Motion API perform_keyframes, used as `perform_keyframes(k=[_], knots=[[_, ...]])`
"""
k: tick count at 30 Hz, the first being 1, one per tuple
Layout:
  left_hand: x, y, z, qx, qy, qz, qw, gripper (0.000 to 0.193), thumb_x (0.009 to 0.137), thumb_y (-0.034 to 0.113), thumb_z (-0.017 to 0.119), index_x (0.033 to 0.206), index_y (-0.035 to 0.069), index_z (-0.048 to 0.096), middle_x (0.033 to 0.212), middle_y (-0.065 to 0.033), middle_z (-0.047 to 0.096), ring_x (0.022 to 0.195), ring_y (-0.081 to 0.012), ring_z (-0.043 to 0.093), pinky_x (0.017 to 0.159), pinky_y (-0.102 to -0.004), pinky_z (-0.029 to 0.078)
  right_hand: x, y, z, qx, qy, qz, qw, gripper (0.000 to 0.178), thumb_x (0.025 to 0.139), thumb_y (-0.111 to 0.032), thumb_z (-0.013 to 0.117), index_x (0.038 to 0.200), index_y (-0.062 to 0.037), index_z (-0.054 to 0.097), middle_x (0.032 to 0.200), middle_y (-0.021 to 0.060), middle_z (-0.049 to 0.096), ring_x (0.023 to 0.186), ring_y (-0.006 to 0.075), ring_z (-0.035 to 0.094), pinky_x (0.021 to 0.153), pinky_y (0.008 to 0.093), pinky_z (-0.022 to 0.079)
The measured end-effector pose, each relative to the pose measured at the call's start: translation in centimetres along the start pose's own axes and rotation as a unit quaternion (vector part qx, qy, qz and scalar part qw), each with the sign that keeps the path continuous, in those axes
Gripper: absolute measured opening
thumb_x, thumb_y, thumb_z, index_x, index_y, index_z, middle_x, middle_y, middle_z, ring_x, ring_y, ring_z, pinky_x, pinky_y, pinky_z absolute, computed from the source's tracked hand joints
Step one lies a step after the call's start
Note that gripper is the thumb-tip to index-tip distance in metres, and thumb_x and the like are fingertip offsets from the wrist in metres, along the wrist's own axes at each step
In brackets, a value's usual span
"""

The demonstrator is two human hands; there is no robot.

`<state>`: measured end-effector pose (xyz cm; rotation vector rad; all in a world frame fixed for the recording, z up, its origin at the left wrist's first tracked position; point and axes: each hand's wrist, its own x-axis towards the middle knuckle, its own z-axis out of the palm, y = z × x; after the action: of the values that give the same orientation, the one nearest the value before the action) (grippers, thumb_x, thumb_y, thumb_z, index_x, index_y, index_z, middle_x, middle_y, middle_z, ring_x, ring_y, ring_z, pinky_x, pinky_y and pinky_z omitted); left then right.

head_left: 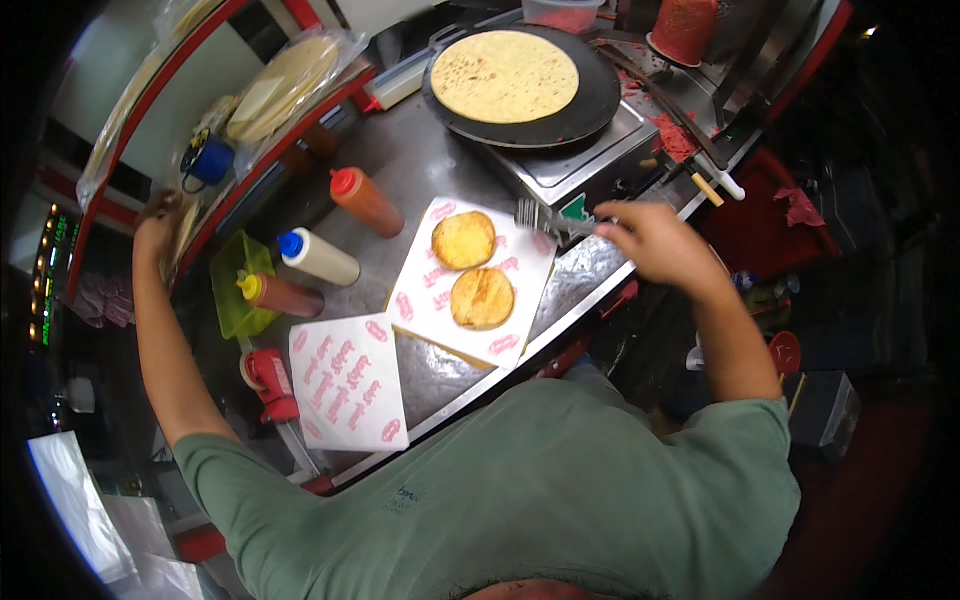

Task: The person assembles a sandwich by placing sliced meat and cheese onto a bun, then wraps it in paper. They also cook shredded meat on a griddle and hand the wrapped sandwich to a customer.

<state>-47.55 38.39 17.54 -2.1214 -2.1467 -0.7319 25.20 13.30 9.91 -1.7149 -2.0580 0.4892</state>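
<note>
My right hand [650, 240] is closed round a metal utensil with a tined end [545, 218], perhaps tongs, at the right edge of the printed paper. Two toasted bun halves, an upper one [463, 241] and a lower one [482, 298], lie side by side on that white and pink paper [425, 300], cut faces seemingly up. Far to the left, my left hand [160, 222] reaches to the shelf beside a pale flat item [186, 232]. Blur and shadow hide whether its fingers grip anything. A large flatbread [505, 77] lies on the round black griddle [540, 132].
Sauce bottles stand left of the buns: orange-red [366, 203], white with blue cap [320, 257] and dark red with yellow cap [282, 296]. A green basket [232, 300] is behind. Stacked flatbreads [300, 80] and a blue mug [208, 160] occupy the red-edged shelf. Long knives [672, 105] lie right.
</note>
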Motion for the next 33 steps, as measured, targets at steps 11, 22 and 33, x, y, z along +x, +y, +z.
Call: perform_keyframes(k=[11, 22, 33], knots=[[-9.3, -1.1, -2.7, 0.001, 0.362, -0.078, 0.929, 0.037, 0.104, 0.031, 0.053, 0.119, 0.000, 0.067, 0.106, -0.0219, 0.070, 0.101, -0.0363, 0.068, 0.090, -0.0449, 0.051, 28.7, 13.7, -9.1, 0.193, -0.040, 0.149, 0.969, 0.044, 0.099, -0.040, 0.069, 0.095, 0.0039, 0.071, 0.072, 0.0092, 0.068, 0.050, 0.0147, 0.054, 0.045, 0.0348, 0.041], [-41.3, 32.1, 6.2, -0.330, 0.262, -0.140, 0.896, 0.018, 0.104, 0.022, 0.055, 0.116, 0.009, 0.055, 0.096, 0.0037, 0.048, 0.086, -0.0077, 0.050, 0.076, -0.0214, 0.045, 31.3, 12.4, -17.9, 0.238, 0.019, -0.366, 0.899, 0.037, 0.100, -0.029, 0.068, 0.126, -0.0013, 0.070, 0.107, 0.0087, 0.074, 0.089, 0.0146, 0.068, 0.079, 0.0303, 0.058], [-48.1, 41.9, 16.7, -0.616, 0.232, -0.339, 0.672, 0.038, 0.106, 0.045, 0.057, 0.112, 0.008, 0.053, 0.099, -0.0033, 0.059, 0.090, -0.0172, 0.064, 0.084, -0.0362, 0.057, 14.7, 28.9, -9.1, -0.093, 0.099, 0.001, 0.991, 0.044, 0.087, -0.029, 0.077, 0.123, -0.0043, 0.070, 0.111, 0.0199, 0.070, 0.107, 0.0407, 0.065, 0.092, 0.0468, 0.051]])
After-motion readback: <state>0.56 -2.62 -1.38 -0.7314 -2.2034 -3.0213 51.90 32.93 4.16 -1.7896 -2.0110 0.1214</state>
